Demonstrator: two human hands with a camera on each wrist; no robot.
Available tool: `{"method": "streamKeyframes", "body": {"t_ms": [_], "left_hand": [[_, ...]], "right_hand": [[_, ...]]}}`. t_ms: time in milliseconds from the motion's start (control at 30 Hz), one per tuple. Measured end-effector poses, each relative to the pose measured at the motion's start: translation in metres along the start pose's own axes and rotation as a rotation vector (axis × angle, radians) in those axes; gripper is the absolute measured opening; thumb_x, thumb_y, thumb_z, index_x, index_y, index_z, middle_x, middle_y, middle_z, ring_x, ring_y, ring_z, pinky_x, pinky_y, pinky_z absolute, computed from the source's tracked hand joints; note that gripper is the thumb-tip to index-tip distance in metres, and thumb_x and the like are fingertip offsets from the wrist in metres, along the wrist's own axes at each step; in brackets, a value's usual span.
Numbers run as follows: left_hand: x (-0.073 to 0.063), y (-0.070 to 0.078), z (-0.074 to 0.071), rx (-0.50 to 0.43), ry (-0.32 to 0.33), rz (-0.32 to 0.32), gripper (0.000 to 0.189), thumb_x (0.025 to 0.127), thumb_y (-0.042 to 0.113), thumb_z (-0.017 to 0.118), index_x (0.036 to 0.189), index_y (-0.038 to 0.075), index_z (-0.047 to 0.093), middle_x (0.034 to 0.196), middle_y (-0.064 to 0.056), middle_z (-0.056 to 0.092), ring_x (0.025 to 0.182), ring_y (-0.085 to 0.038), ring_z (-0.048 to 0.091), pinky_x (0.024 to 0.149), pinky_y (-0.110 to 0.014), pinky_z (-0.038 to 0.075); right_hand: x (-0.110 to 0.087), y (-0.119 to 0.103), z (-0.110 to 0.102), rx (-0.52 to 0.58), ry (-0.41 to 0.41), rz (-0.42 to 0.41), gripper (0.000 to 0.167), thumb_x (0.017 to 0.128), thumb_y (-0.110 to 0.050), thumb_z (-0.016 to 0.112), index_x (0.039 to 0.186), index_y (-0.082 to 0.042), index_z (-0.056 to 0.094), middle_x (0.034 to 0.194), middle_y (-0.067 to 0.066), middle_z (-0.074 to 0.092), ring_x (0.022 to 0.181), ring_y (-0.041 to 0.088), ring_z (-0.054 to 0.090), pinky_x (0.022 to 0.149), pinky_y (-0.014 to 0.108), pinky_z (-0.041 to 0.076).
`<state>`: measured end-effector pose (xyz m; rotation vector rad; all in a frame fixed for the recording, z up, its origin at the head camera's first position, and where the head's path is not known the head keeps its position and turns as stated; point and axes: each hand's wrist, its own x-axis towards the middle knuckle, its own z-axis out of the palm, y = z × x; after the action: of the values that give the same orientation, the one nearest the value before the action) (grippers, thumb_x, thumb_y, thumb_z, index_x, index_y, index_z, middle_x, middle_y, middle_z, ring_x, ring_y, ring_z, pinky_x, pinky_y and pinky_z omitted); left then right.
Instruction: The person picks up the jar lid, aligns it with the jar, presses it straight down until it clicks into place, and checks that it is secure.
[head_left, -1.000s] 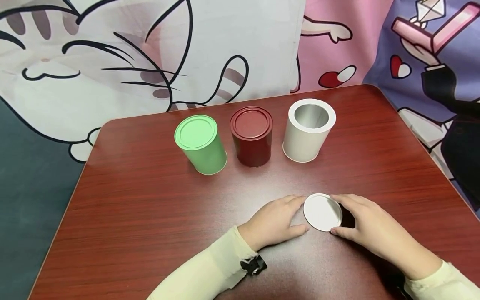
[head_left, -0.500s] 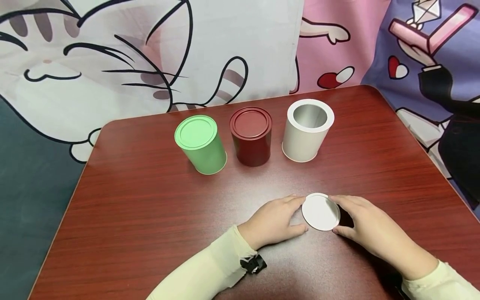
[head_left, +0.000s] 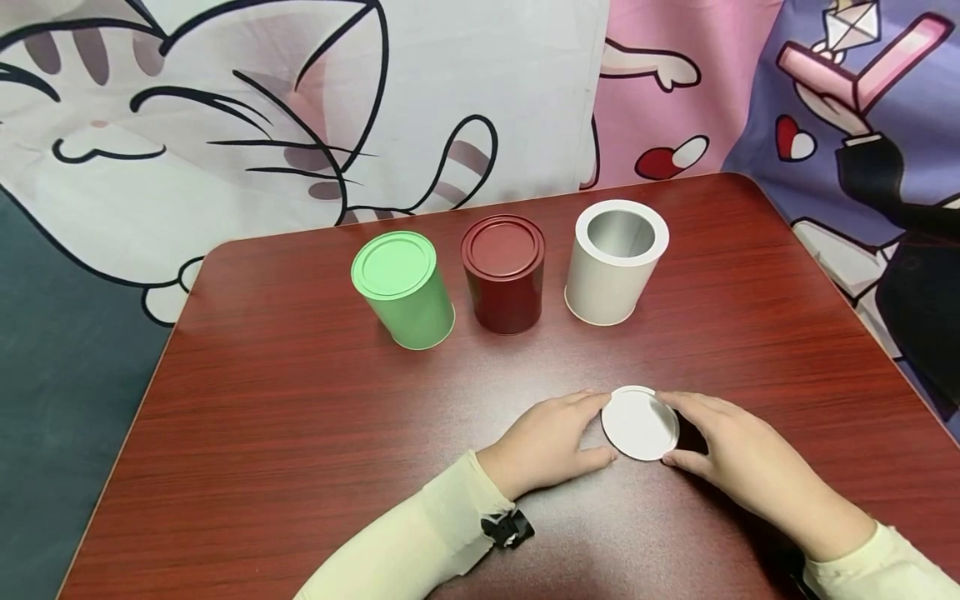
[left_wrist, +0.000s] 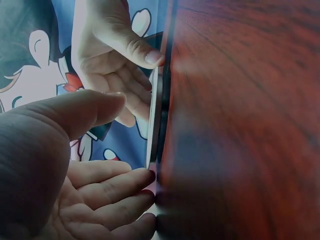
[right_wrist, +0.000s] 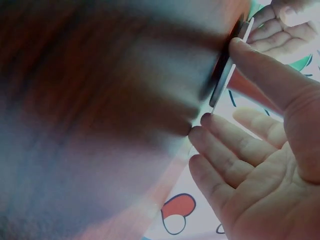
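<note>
A round white lid (head_left: 640,423) lies low over the dark red table between the two hands. My right hand (head_left: 750,462) holds it at its right side, thumb at the near edge and index finger at the far edge. In the right wrist view the lid (right_wrist: 231,70) shows edge-on between the thumb (right_wrist: 260,70) and index fingertip. My left hand (head_left: 547,442) rests on the table at the lid's left, fingers extended with a fingertip right at the rim, its thumb (left_wrist: 95,111) held apart from the lid. Behind them stands an open white can (head_left: 609,287) with a grey inside.
Left of the white can stand a dark red can (head_left: 504,292) and a green can (head_left: 412,308), both with lids on. The wooden table (head_left: 300,417) ends at a cartoon-printed cloth (head_left: 525,83) behind. A black strap (head_left: 507,528) sits at the left cuff.
The lid and my right hand have shifted slightly left, bringing the lid closer to my left hand. The right thumb has moved a little along the near edge. My left hand and the cans stay put.
</note>
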<state>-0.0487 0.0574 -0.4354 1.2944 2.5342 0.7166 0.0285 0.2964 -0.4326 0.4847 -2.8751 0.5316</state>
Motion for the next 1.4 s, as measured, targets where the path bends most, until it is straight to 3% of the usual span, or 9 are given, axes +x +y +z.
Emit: {"method": "streamKeyframes", "body": {"t_ms": [500, 633, 1000, 1100, 1300, 1400], "left_hand": [[-0.001, -0.003, -0.002, -0.014, 0.169, -0.028, 0.065, 0.086, 0.034, 0.079, 0.141, 0.010, 0.055, 0.135, 0.000, 0.063, 0.126, -0.008, 0.057, 0.106, -0.020, 0.042], [-0.001, -0.003, -0.002, -0.022, 0.233, -0.027, 0.063, 0.086, 0.033, 0.079, 0.141, 0.009, 0.056, 0.134, 0.000, 0.063, 0.125, -0.008, 0.057, 0.106, -0.019, 0.042], [0.002, -0.001, -0.012, -0.012, 0.324, -0.002, 0.062, 0.087, 0.032, 0.079, 0.140, 0.008, 0.056, 0.134, -0.006, 0.063, 0.126, -0.015, 0.059, 0.105, -0.026, 0.046], [0.004, -0.001, -0.015, -0.014, 0.341, 0.011, 0.062, 0.087, 0.031, 0.079, 0.140, 0.009, 0.056, 0.134, -0.007, 0.063, 0.127, -0.016, 0.058, 0.105, -0.028, 0.047], [0.008, 0.000, -0.022, 0.006, 0.354, 0.015, 0.062, 0.088, 0.031, 0.078, 0.141, 0.007, 0.055, 0.136, -0.008, 0.062, 0.130, -0.016, 0.056, 0.105, -0.028, 0.047], [0.009, -0.001, -0.027, -0.001, 0.359, 0.015, 0.063, 0.088, 0.030, 0.078, 0.141, 0.005, 0.055, 0.137, -0.009, 0.062, 0.129, -0.017, 0.057, 0.106, -0.028, 0.046]], "right_hand": [[0.010, -0.007, -0.005, 0.028, 0.071, 0.024, 0.070, 0.063, -0.024, 0.094, 0.125, -0.008, 0.067, 0.114, 0.007, 0.072, 0.101, 0.030, 0.070, 0.083, 0.049, 0.053], [0.014, -0.007, -0.009, 0.032, 0.130, 0.003, 0.069, 0.060, -0.023, 0.094, 0.123, -0.009, 0.068, 0.112, 0.006, 0.073, 0.100, 0.028, 0.071, 0.084, 0.040, 0.051], [0.022, -0.007, -0.021, 0.049, 0.228, -0.020, 0.069, 0.060, -0.022, 0.094, 0.124, -0.011, 0.070, 0.110, 0.004, 0.074, 0.096, 0.026, 0.071, 0.089, 0.010, 0.042], [0.024, -0.007, -0.024, 0.048, 0.244, -0.014, 0.071, 0.060, -0.022, 0.094, 0.125, -0.011, 0.069, 0.111, 0.005, 0.074, 0.096, 0.027, 0.071, 0.090, 0.006, 0.038], [0.027, -0.008, -0.028, 0.030, 0.263, 0.007, 0.073, 0.059, -0.022, 0.095, 0.127, -0.011, 0.069, 0.114, 0.007, 0.074, 0.096, 0.027, 0.070, 0.084, 0.010, 0.043], [0.029, -0.008, -0.027, 0.051, 0.283, -0.001, 0.071, 0.062, -0.027, 0.094, 0.127, -0.012, 0.069, 0.116, 0.007, 0.073, 0.098, 0.027, 0.069, 0.089, 0.004, 0.039]]}}
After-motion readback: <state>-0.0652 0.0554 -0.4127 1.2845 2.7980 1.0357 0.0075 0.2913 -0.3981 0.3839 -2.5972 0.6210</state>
